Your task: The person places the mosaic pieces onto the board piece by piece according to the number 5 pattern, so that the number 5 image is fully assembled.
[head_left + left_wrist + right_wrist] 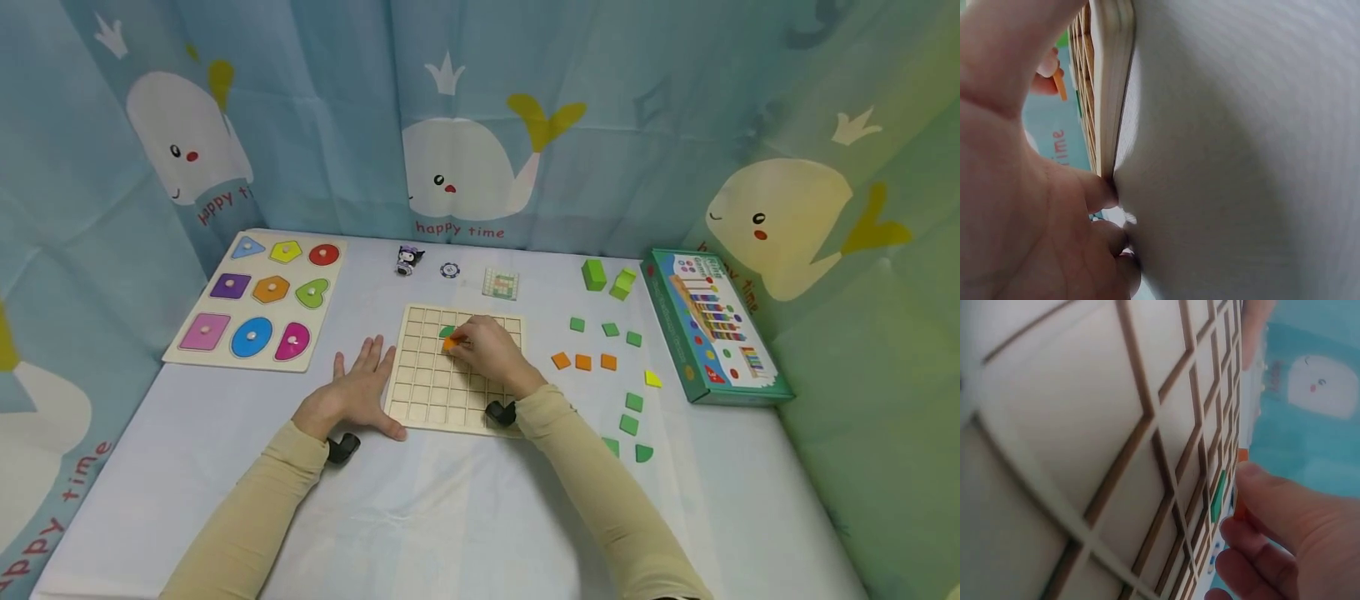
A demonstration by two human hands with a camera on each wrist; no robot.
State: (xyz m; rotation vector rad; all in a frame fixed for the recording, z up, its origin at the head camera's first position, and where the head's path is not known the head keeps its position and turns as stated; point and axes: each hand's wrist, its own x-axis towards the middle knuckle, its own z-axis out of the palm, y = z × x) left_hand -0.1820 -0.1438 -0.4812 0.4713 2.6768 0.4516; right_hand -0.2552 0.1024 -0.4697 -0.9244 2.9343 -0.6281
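Observation:
A wooden grid board (pixel 418 392) lies flat on the white table between the hands. Over its upper part, my right hand (pixel 491 350) pinches an orange tile (pixel 1242 501) between thumb and fingertips. Close to that tile, a green piece (pixel 447 331) sits in the grid. My left hand (pixel 356 392) rests with spread fingers along the board's left side, thumb at the near corner; the left wrist view shows a finger against the board's edge. Right of the board lie several loose orange tiles (pixel 582 362), green tiles (pixel 628 425) and a yellow piece (pixel 652 379).
A shape puzzle (pixel 247 308) with knobbed pieces lies at the back left. Along the back stand a small figurine (pixel 408 260), a round chip (pixel 450 270), a small gridded square (pixel 501 283) and green blocks (pixel 594 275). A game box (pixel 720 333) lies far right, before a curtain.

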